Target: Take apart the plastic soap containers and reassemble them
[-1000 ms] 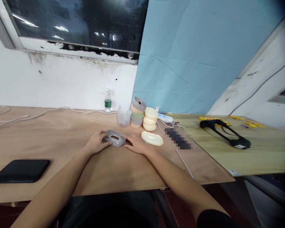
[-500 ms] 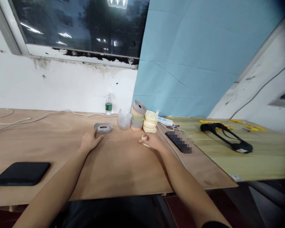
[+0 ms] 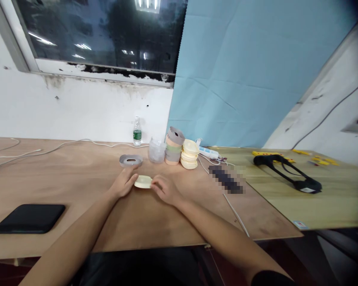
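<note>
Now, cream oval piece (image 3: 143, 182) between both hands

It lies on the worktop (image 3: 62, 178), left hand (image 3: 125, 182) at nine o'clock, right hand (image 3: 165, 190) at three, fingers touching its edges; neither grip clearly clenched. Grey ring (image 3: 131, 160) sits near, at eleven o'clock.

A mosaic blur covers the dark flat object (image 3: 226, 179) on the worktop (image 3: 62, 167), so what it is cannot be told. The left hand (image 3: 124, 182) and right hand (image 3: 164, 189) hide the ends of the cream oval piece (image 3: 143, 182). The left forearm (image 3: 68, 230) and right forearm (image 3: 214, 226) run off the bottom edge. The small yellow pieces (image 3: 323, 161) at far right and the water bottle's label (image 3: 137, 135) are too small to read.
</note>
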`<state>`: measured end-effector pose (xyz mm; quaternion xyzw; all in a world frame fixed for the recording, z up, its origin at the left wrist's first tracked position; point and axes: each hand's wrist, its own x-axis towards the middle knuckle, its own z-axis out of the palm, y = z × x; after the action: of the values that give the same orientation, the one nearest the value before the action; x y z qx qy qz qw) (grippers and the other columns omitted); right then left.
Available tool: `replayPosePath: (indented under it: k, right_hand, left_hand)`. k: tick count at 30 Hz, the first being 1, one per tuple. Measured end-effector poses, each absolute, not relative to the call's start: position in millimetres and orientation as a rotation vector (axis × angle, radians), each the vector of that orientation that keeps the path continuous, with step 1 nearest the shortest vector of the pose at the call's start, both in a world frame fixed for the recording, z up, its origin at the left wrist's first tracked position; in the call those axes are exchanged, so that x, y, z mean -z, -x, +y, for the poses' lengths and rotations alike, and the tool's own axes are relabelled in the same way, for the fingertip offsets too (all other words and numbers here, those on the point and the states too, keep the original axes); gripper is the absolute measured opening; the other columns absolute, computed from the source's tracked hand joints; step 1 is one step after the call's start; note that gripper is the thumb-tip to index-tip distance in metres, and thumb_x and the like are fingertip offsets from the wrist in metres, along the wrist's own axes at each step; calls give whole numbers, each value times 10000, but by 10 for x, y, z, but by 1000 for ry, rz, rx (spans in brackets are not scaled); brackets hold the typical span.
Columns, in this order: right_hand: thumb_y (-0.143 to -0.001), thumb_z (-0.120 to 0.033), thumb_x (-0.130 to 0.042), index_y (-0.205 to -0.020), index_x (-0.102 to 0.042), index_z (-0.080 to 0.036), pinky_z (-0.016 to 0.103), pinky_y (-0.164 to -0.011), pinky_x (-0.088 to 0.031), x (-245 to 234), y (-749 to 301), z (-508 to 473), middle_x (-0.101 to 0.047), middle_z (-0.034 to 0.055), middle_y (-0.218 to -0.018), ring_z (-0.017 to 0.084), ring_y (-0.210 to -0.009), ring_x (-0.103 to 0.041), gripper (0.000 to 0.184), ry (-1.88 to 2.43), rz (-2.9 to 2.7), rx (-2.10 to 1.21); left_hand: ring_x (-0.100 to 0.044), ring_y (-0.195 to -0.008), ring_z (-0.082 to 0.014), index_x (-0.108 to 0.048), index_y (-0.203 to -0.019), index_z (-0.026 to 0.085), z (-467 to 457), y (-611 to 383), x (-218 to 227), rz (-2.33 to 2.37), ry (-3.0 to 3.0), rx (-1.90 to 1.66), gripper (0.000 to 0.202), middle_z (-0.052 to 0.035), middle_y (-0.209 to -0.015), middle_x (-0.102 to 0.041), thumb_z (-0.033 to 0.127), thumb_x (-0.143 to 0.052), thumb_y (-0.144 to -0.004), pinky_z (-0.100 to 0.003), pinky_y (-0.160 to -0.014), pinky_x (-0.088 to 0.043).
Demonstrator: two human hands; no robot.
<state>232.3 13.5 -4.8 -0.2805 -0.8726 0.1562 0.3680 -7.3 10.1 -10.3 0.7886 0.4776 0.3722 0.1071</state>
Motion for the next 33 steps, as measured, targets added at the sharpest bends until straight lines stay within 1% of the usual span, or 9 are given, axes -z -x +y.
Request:
replayPosePath:
  k: [3, 6, 9, 14, 19, 23, 26, 29, 33]
  right_hand:
    - [-939, -447, -402, -929, -531, -199, 297, -751, -471, 116, -2360, 226, -619, 44, -826, 163, -778, -589, 280, 892, -1841, -664]
    - [-901, -510, -456, -983, -521, -187, 291, -726, -477, 157, -2424, 288, -615, 41, -828, 160, -758, -592, 340, 908, -1840, -787]
    - [-798, -578, -586, -1093, -544, -188, 337, -842, -460, 108, -2427, 219, -622, 84, -1020, 203, -939, -587, 491, 747, -2189, -718]
    - [-559, -607, -776, -1254, -522, -227, 417, -1028, -350, 15, -2327, 89, -569, 106, -1232, 279, -1179, -484, 831, 517, -2580, -452]
    - [-768, -525, -659, -1222, -572, -222, 396, -999, -392, 93, -2397, 188, -582, 105, -1259, 254, -1171, -523, 553, 696, -2525, -506]
    - [-931, -487, -416, -1210, -548, -218, 311, -805, -480, 120, -2480, 270, -660, 67, -1106, 179, -920, -628, 410, 898, -2242, -671]
    - [-967, -480, -292, -1043, -604, -183, 241, -617, -435, 125, -2481, 327, -677, 29, -826, 133, -672, -588, 438, 1058, -2126, -650]
    - [-903, -512, -447, -658, -607, -173, 231, -526, -315, 147, -2467, 381, -581, 3, -574, 115, -539, -478, 448, 1274, -2273, -403]
    - [-877, -493, -504, -560, -569, -173, 243, -501, -224, 191, -2458, 411, -547, -3, -534, 103, -509, -421, 455, 1380, -2361, -263]
  left_hand:
    - [-494, -1207, -250, -334, -1416, 162, 74, 97, 67, 1326, -2281, -1178, 605, -128, -1322, -533, 522, -300, -931, -404, -1023, -381]
    - [-521, -1172, -279, -403, -1381, 190, 73, 69, 66, 1317, -2358, -920, 696, -123, -1301, -554, 600, -494, -827, -408, -992, -404]
    - [-538, -1138, -292, -544, -1268, 223, 85, -22, 98, 1298, -2520, -659, 643, -103, -1231, -602, 623, -568, -765, -421, -983, -400]
    - [-567, -1059, -274, -635, -1157, 224, 112, -58, 130, 1404, -2575, -626, 496, -113, -1115, -629, 571, -507, -827, -403, -937, -425]
    - [-572, -1023, -273, -650, -1135, 212, 107, 84, 49, 1460, -2512, -676, 543, -113, -1061, -633, 623, -494, -815, -400, -921, -432]
    - [-555, -1071, -273, -591, -1183, 218, 88, 131, -7, 1463, -2420, -819, 575, -96, -1142, -613, 624, -550, -778, -386, -933, -433]
    - [-566, -1037, -253, -552, -1175, 197, 123, 105, 45, 1520, -2351, -960, 529, -93, -1114, -607, 585, -518, -816, -378, -902, -451]
    - [-562, -1024, -266, -592, -1072, 175, 204, 78, 158, 1668, -2334, -887, 461, -111, -1096, -593, 545, -543, -802, -398, -892, -453]
    - [-533, -1078, -289, -625, -1083, 208, 283, 86, 256, 1821, -2351, -784, 428, -108, -1147, -573, 503, -576, -776, -436, -943, -420]
